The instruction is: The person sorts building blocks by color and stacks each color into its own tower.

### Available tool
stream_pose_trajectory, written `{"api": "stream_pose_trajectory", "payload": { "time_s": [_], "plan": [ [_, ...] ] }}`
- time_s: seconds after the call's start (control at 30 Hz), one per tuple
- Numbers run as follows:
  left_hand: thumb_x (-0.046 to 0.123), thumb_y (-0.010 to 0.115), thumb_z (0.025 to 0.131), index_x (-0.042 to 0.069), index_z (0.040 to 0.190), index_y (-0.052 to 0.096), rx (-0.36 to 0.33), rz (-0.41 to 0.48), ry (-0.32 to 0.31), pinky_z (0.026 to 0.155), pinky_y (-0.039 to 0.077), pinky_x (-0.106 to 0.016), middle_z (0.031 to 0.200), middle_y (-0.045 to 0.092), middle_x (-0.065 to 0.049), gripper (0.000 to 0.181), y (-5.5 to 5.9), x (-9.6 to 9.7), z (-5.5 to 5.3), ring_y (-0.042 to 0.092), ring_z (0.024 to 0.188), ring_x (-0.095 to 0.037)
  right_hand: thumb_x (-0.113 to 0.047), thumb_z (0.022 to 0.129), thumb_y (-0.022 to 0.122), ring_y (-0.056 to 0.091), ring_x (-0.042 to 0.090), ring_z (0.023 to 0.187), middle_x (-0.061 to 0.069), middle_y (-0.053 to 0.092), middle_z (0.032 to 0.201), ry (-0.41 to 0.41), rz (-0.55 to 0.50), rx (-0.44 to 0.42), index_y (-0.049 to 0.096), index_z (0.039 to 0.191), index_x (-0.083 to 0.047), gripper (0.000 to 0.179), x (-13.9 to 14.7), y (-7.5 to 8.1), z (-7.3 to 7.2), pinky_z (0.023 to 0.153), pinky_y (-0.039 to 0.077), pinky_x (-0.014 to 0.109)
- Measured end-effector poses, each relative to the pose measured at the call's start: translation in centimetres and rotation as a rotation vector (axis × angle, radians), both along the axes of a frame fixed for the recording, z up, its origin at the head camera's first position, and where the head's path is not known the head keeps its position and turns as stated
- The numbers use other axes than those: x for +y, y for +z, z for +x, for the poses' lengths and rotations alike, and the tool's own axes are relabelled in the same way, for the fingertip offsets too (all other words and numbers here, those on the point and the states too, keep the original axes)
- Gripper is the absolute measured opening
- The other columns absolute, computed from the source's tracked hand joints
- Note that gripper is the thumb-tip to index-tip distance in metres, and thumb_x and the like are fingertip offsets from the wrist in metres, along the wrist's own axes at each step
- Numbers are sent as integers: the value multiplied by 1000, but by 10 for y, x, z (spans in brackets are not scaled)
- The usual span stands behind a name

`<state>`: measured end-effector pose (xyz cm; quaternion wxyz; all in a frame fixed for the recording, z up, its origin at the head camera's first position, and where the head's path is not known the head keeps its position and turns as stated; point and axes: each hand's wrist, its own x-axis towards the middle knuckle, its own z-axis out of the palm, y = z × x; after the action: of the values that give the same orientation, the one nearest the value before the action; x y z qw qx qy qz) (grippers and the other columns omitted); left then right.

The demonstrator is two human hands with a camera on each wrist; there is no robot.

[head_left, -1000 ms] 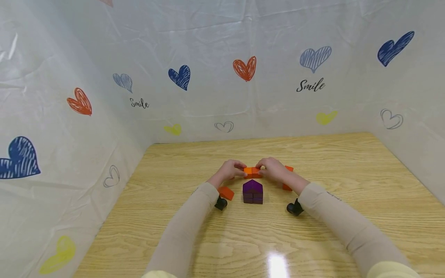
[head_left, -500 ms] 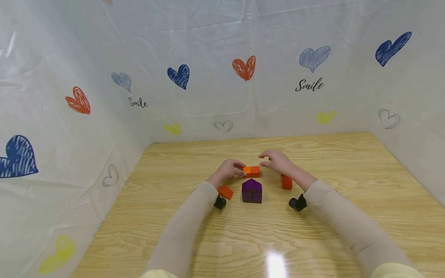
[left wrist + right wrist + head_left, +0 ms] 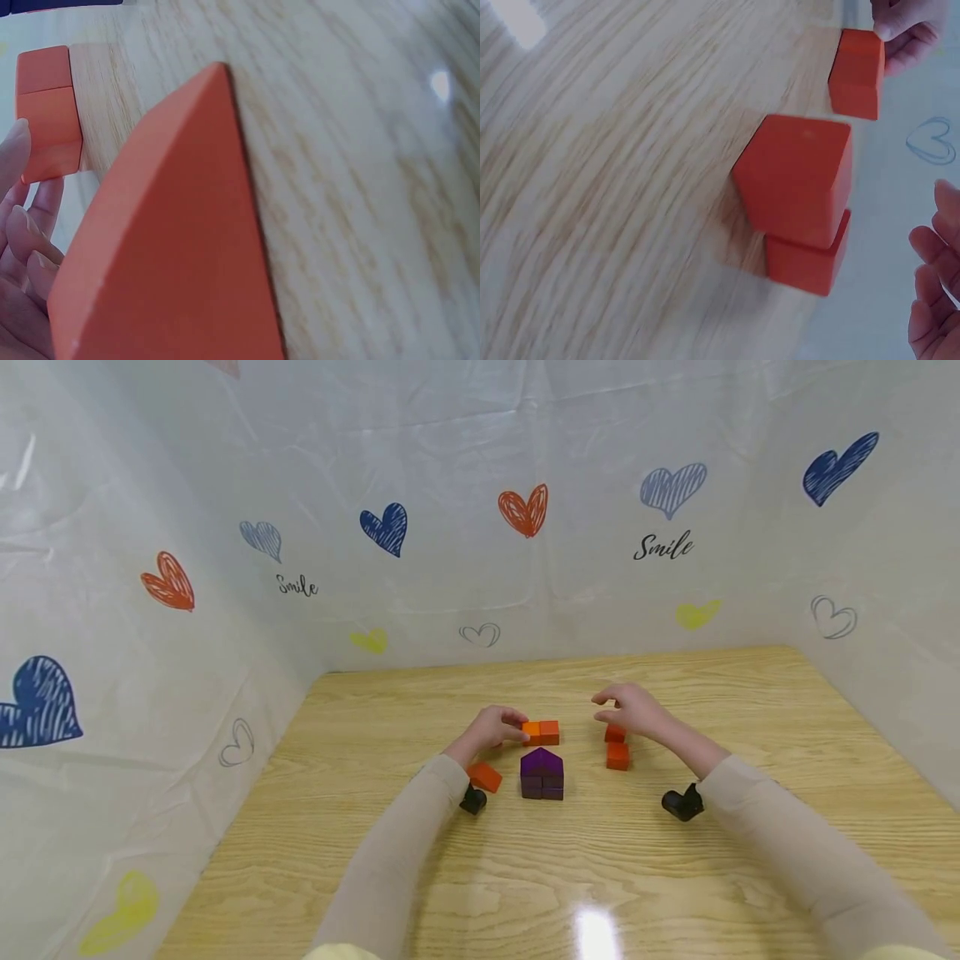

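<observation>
Two orange blocks [image 3: 541, 733] lie end to end on the wooden table. My left hand [image 3: 491, 727] pinches the left block of this pair between thumb and fingers, as the left wrist view shows at the block's end [image 3: 49, 135]. To the right, my right hand [image 3: 633, 708] hovers with loosely bent fingers, holding nothing. Under and just in front of it are two more orange blocks, a nearer one [image 3: 618, 756] and a farther one [image 3: 615, 732] partly hidden by the hand. In the right wrist view, the nearer block [image 3: 795, 180] overlaps the farther block [image 3: 802, 262].
A house-shaped group of purple blocks [image 3: 542, 775] sits in front of the orange pair. An orange wedge-shaped block [image 3: 485, 777] lies beside the left forearm, looming large in the left wrist view. Behind the table [image 3: 525, 877] hangs a white sheet [image 3: 585, 593] with printed hearts.
My right hand has let go of the right end of the orange pair and moved right, over the other two orange blocks. My left hand has stayed at the pair.
</observation>
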<state>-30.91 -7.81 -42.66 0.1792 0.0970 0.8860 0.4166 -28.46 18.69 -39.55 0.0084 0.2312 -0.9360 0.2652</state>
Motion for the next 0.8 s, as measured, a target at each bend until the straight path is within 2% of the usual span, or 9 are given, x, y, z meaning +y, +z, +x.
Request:
{"api": "stream_pose_trajectory", "payload": {
  "time_s": [0.43,0.67,0.8],
  "plan": [
    [18,70,81,12,114,65,-10,7,4,60,41,-23,107,65,-3,34,1,1,1,50,82,-13,-12,82,66,56,39,96,27,60,109,-9,25,-61,58,112,12,39,27,-16,2,80,45,47],
    [17,70,81,12,113,65,-14,12,11,59,40,-22,106,65,-3,33,1,1,1,49,79,-12,-14,84,65,56,34,92,27,59,111,-31,23,-135,59,112,10,37,29,-23,3,77,45,44],
    [17,70,81,12,113,65,-10,7,11,59,40,-22,106,65,-3,33,1,1,1,50,80,-12,-14,84,65,57,31,89,26,60,111,-36,21,-139,61,111,9,36,29,-24,3,75,46,42]
  ]
}}
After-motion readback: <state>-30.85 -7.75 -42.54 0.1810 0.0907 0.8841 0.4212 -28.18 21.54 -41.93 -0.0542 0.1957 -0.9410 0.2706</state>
